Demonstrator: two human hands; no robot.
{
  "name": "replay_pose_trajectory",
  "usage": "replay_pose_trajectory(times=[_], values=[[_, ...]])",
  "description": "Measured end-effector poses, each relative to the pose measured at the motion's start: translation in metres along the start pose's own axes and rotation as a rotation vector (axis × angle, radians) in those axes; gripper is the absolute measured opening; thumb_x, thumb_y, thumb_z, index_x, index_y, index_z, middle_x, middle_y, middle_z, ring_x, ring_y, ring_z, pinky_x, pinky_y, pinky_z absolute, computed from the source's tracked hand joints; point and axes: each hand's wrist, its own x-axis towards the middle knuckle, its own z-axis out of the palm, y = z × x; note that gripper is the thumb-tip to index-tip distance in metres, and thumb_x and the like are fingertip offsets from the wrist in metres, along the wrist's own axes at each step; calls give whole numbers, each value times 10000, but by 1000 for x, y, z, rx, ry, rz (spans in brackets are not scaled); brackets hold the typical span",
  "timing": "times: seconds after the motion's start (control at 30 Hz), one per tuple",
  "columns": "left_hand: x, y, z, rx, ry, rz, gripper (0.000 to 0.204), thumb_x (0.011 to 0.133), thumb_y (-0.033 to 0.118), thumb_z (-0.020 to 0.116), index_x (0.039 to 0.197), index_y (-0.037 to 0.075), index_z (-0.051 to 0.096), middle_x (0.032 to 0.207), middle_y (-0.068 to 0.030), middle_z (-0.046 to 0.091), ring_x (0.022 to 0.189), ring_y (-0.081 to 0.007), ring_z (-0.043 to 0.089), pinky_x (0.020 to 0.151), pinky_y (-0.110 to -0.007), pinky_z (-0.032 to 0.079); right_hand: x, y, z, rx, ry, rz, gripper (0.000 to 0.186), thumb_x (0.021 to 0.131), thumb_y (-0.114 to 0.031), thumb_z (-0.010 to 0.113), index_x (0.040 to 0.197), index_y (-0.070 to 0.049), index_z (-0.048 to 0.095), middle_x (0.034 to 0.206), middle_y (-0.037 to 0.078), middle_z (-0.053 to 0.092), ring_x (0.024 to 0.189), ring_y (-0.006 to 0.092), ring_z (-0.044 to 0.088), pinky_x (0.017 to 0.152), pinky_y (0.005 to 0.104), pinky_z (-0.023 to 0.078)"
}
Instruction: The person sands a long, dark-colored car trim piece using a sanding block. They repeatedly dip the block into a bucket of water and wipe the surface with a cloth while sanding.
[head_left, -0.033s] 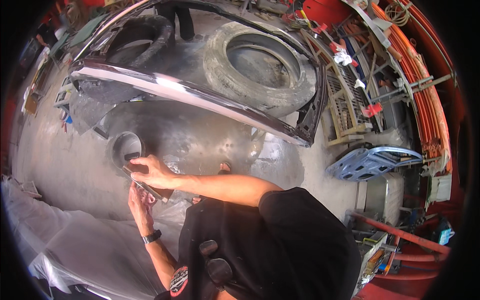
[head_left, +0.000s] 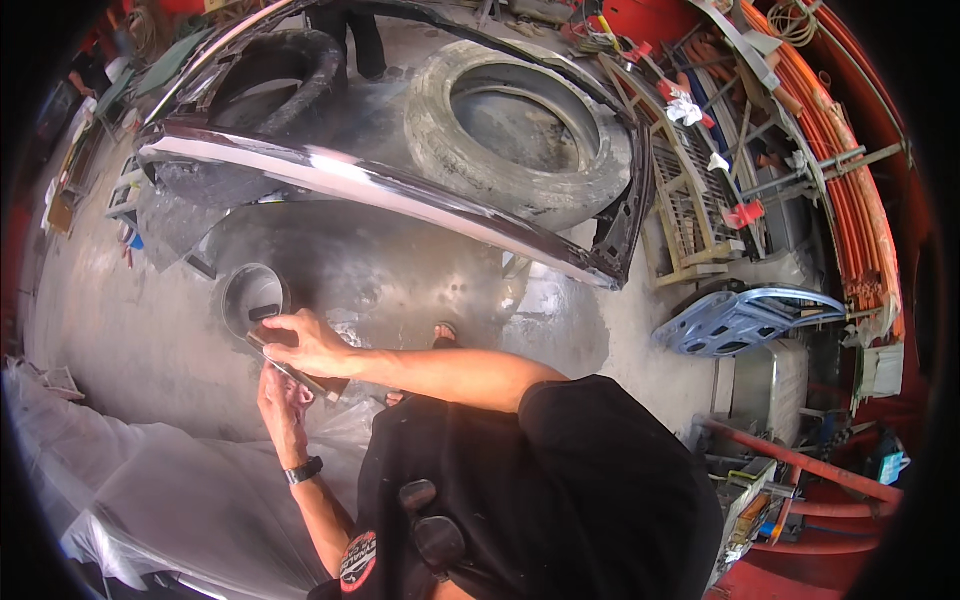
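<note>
My right hand [head_left: 302,343] reaches across from the right. Its fingers and thumb are closed on the upper part of a flat, narrow block [head_left: 297,377] with a pale edge, held at a slant. Just below, my left hand [head_left: 280,408], with a black watch [head_left: 303,470] on its wrist, is closed on a crumpled pinkish cloth [head_left: 299,397] against the block's underside. Its fingertips are partly hidden. Right behind my hands stands a round grey bucket [head_left: 228,300] with a dark object [head_left: 263,312] at its near rim, too small to name.
A dark car door [head_left: 450,214] with a pale band lies across two tyres, one grey [head_left: 440,140], one dark [head_left: 325,85]. Plastic sheeting [head_left: 170,470] covers something at lower left. A blue-grey panel [head_left: 715,318] and metal racks [head_left: 690,215] stand at right. Someone's dark-trousered legs [head_left: 368,45] are beyond.
</note>
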Motion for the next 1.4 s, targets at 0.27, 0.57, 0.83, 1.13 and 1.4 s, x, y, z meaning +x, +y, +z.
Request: replay_pose_trajectory(times=[0.27, 0.57, 0.83, 1.13, 1.4], values=[[47, 28, 36, 288, -126, 49, 379, 1047, 305, 755, 1251, 8, 638, 817, 39, 624, 606, -52, 556, 543, -242, 484, 44, 15, -25, 68, 57, 46, 524, 1144, -435, 501, 1225, 27, 735, 908, 249, 744, 840, 289, 722, 778, 453, 555], [72, 47, 15, 258, -20, 47, 331, 1078, 336, 665, 1220, 41, 616, 840, 66, 597, 628, -25, 524, 545, -216, 450, 84, 9, -2, 72, -65, -28, 552, 1139, -467, 465, 1403, -42, 697, 1325, 160, 740, 1197, 397, 617, 1058, 467, 509], [104, 47, -20, 232, 53, 102, 392, 1093, 312, 489, 1255, -3, 657, 809, 31, 618, 590, -37, 494, 503, -226, 377, 129, 6, 21, 95, -130, 30, 638, 1047, -500, 659, 1451, -7, 655, 1212, 298, 684, 1212, 408, 633, 1054, 466, 514], [170, 82, -106, 95, 20, -20, 315, 1082, 216, 494, 1179, -3, 700, 705, -1, 651, 471, -68, 517, 427, -235, 393, 211, 18, 75, 509, -217, 276, 497, 1075, -178, 689, 1509, 40, 582, 1332, 116, 710, 1141, 148, 666, 991, 305, 549], [219, 15, -228, -51, 113, -209, 279, 1055, 143, 482, 1084, -9, 714, 660, 10, 612, 468, -76, 497, 438, -253, 391, 252, 81, 155, 427, -265, 765, 566, 1068, -228, 684, 1555, -22, 482, 1432, 145, 642, 1290, 225, 636, 1046, 426, 566]])
